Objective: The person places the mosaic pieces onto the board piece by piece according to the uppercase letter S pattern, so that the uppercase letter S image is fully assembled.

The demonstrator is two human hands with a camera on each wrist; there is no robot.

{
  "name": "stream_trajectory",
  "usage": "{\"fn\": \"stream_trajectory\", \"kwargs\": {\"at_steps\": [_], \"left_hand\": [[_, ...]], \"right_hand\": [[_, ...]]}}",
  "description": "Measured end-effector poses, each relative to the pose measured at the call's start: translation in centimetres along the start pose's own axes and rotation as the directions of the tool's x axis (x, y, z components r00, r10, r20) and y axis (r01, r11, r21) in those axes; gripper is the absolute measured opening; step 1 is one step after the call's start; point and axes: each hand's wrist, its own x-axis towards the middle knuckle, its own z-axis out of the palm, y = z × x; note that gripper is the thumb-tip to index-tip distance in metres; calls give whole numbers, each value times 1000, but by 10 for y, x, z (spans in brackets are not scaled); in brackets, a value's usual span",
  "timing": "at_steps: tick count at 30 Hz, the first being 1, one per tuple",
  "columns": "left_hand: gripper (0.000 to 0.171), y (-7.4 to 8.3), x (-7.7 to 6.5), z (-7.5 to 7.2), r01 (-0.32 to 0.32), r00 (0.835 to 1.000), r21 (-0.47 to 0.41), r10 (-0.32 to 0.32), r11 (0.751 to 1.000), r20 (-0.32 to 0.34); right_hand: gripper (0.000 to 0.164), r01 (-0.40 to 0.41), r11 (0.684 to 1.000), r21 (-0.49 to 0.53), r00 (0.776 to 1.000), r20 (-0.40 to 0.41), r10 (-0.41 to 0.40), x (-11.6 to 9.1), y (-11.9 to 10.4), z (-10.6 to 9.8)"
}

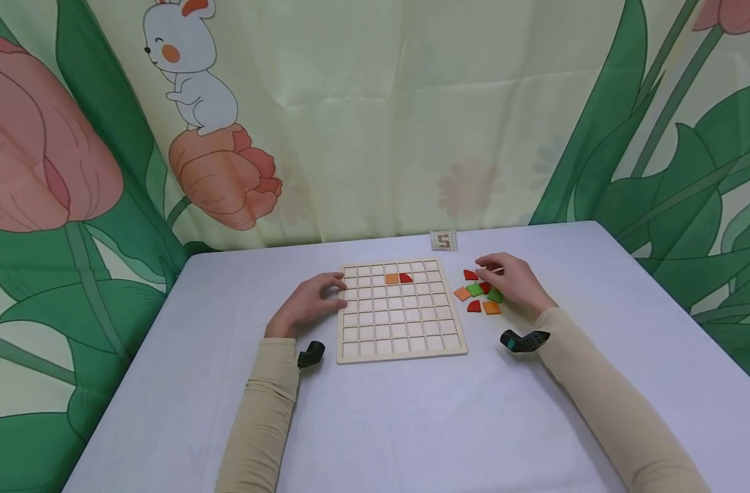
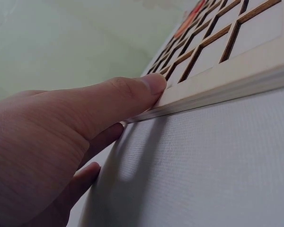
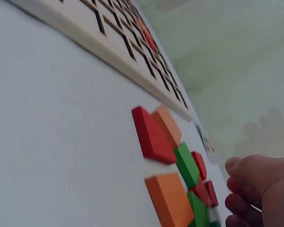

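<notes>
A wooden grid board (image 1: 402,356) lies on the white table, with an orange square tile (image 1: 392,279) and a red quarter-round tile (image 1: 405,278) side by side in a far row. My left hand (image 1: 313,301) rests at the board's left edge; its thumb (image 2: 154,84) touches the frame in the left wrist view. My right hand (image 1: 515,281) hovers at a small group of loose tiles right of the board, fingers loosely bent and nothing visible between them. Among those tiles are a green one (image 3: 187,165), a red one (image 3: 151,137) and an orange one (image 3: 170,201).
A small card (image 1: 444,239) with a patterned figure lies behind the board near the table's far edge. Beyond the table (image 1: 375,424) hangs a curtain (image 1: 375,123) printed with flowers and a rabbit. A dark wrist camera (image 1: 524,341) sits at the right cuff.
</notes>
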Motion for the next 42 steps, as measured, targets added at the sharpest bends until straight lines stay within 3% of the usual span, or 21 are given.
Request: {"fn": "stream_trajectory", "kwargs": {"at_steps": [6, 18, 24, 28, 32, 37, 42], "left_hand": [[35, 2, -2, -2, 10, 1000, -7, -10, 1000, 2], [35, -1, 1, 2, 28, 1000, -5, -28, 1000, -1], [34, -1, 1, 2, 26, 1000, 3, -26, 1000, -5], [35, -1, 1, 2, 26, 1000, 4, -26, 1000, -4], [35, -1, 1, 2, 24, 1000, 6, -24, 1000, -5], [35, 0, 1, 1, 24, 1000, 13, -24, 1000, -10], [35, 1, 1, 2, 37, 999, 7, -37, 999, -3]], "right_hand": [[37, 0, 999, -39, 1000, 1, 0, -4, 14, -5], [36, -36, 998, -42, 997, 65, 39, 10, 11, 1], [33, -37, 996, -76, 999, 20, 39, 16, 6, 3], [35, -80, 994, -68, 997, -2, 80, 18, 3, 2], [38, -99, 992, -76, 993, 62, 104, 21, 1, -2], [39, -45, 993, -108, 984, 168, 63, 23, -2, -8], [37, -27, 994, -103, 980, 193, 46, 24, 1, -9]]}}
